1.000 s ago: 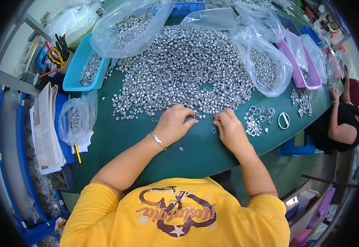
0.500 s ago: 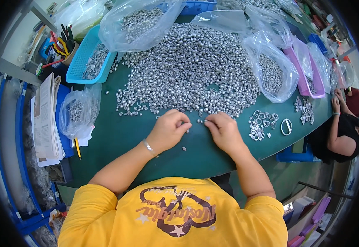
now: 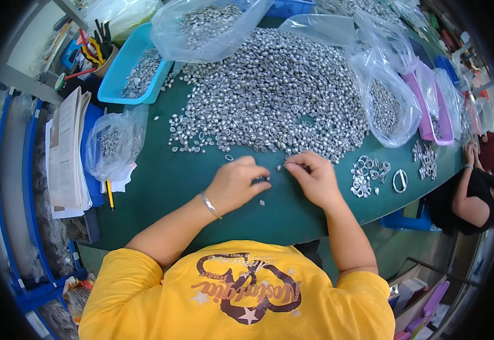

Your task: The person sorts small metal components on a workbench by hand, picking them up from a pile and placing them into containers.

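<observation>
A broad heap of small, rounded silver metal pieces (image 3: 275,90) covers the far middle of the green table. Just in front of its near edge, my left hand (image 3: 237,184) has its thumb and fingers curled toward each other; what lies between them is too small to make out. Facing it across a short gap, my right hand (image 3: 317,181) is closed in a pinch on a small silver metal piece. One rounded bead (image 3: 279,168) shows by the right fingertips. A lone small metal piece (image 3: 262,202) lies nearer me, between the two hands.
Ring-shaped parts (image 3: 370,173) and a white oval band (image 3: 399,181) lie to the right. Around the heap are a turquoise basket (image 3: 105,85), plastic bags of parts (image 3: 391,110) and a lilac basket (image 3: 444,127). Papers (image 3: 65,153) stand left. A co-worker's arm (image 3: 463,190) is far right.
The view has shifted a little, moving the table's contents rightward. My left thumb and fingers have loosened slightly, and my right hand has turned a little, still pinched.
</observation>
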### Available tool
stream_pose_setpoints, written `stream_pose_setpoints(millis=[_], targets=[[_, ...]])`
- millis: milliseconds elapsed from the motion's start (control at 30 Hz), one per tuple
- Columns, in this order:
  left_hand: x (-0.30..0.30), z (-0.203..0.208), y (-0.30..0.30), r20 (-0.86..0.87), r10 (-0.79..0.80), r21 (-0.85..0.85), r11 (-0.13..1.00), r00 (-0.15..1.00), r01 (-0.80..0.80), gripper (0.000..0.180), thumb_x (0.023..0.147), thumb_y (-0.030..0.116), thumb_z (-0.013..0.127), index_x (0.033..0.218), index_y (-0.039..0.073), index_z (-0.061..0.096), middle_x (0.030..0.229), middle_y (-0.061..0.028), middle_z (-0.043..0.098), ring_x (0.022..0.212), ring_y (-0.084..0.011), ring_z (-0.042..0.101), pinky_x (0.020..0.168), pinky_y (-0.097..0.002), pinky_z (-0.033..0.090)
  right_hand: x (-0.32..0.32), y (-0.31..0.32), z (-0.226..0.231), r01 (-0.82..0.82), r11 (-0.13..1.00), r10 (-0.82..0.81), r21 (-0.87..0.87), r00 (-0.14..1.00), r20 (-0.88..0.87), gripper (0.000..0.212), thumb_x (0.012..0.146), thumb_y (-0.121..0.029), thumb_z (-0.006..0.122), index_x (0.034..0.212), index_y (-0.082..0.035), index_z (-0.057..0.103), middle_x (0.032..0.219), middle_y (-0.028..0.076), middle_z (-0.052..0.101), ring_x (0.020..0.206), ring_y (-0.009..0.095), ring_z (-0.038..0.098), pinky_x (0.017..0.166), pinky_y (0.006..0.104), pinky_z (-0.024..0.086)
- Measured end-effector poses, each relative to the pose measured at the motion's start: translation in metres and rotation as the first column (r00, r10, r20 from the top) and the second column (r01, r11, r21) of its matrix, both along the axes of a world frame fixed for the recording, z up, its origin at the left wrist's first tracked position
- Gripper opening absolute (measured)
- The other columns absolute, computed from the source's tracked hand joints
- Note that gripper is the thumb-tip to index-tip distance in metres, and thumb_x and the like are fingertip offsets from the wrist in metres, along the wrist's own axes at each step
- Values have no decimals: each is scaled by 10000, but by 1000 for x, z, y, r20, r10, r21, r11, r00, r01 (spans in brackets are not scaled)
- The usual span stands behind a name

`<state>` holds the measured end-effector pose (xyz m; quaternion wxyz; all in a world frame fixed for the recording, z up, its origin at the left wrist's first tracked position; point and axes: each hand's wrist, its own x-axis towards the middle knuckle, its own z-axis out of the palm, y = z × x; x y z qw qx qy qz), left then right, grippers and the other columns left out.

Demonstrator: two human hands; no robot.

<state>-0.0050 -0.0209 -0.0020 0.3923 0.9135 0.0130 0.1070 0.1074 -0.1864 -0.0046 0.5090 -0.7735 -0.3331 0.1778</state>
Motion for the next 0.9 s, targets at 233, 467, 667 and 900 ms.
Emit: stream_pose_setpoints(millis=[233,467,667,900], targets=[[5,17,-20,184,205,-158,971,961,-177,278,778,111,606,1047,56,563,747,-83,500,631,-222,526,560,-300,442,-18,-4,0,357,894,213,272,195,-957,286,893,-234,412,963,12,540,806,105,585,669,181,548,517,261,465],[10,32,-42,349,-115,132,989,930,73,360,740,175,607,1068,52,524,1066,-111,498,1059,-298,458,918,-429,332,-20,-2,-7,623,734,255,271,117,-960,261,905,-245,435,1059,-47,508,973,74,560,746,130,506,643,247,423],[-12,22,0,289,174,-71,984,941,-161,284,747,65,601,1020,12,547,1051,-141,523,984,-304,500,869,-362,392,126,-44,43,606,523,-420,599,795,-438,147,916,-152,429,927,-48,533,733,2,477,536,49,387,469,161,338],[-32,9,61,307,371,39,915,876,-401,274,788,67,544,1055,4,533,1168,-166,487,1117,-355,442,927,-408,361,208,-70,19,641,767,-558,8,661,502,230,831,-67,436,1004,-3,573,1066,151,575,989,304,537,861,362,405]])
